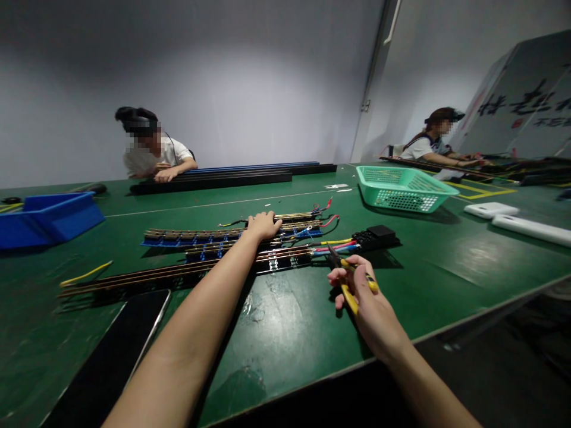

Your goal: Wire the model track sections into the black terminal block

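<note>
My left hand (264,226) rests palm down across the far strips, its fingers stretched out over a blue-based strip with copper-coloured bars (196,235). Nearer to me lies a long black strip with copper bars (178,272), whose yellow, pink and blue wires (334,246) run into a black connector block (377,236). Just below these wires, my right hand (363,297) is closed around yellow-handled pliers (348,291). Their dark jaws point up and to the left, close to the wires; whether they touch, I cannot tell.
A green mesh basket (404,189) stands at the right, a blue bin (49,220) at the left. Black rails (214,180) lie before a person (154,148) opposite. Another person (432,142) works far right. A dark flat panel (111,356) lies near me, white bars (530,230) at right.
</note>
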{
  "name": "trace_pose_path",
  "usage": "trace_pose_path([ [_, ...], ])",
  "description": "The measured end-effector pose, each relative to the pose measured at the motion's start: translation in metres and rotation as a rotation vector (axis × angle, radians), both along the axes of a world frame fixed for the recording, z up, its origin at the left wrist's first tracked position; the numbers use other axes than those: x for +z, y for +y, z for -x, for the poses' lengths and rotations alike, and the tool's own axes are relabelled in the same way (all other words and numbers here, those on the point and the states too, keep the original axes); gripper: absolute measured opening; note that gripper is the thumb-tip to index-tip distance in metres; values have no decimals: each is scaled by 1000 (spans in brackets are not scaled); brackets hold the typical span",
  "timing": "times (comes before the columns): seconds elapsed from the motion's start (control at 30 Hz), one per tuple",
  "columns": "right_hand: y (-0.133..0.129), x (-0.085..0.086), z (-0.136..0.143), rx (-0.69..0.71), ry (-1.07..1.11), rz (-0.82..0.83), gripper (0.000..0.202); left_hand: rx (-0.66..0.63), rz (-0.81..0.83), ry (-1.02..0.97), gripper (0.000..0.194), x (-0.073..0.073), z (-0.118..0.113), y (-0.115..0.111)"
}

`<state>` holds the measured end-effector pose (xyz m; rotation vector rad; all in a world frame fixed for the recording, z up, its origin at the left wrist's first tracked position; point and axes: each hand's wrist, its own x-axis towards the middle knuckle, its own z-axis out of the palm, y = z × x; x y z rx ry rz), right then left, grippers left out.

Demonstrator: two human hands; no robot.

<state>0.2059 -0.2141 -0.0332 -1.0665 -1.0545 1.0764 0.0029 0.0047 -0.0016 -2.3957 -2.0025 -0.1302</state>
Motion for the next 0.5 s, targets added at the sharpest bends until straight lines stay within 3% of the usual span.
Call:
trace_pose_path([
  [0.13, -17, -9, 4, -2, -383, -105, 40, -7, -17, -7, 54, -1, 0, 0],
  [0.23, -31, -13, 7, 57, -536, -219, 39, -3, -14, -9, 54, -2, 1, 0],
  [0.37, -33, 0, 6, 172, -465, -279, 41, -3, -14, -11, 54, -2, 1, 0],
  [0.5, -3, 34, 1, 304, -272, -230, 51, 2, -23, -15, 54, -2, 1, 0],
])
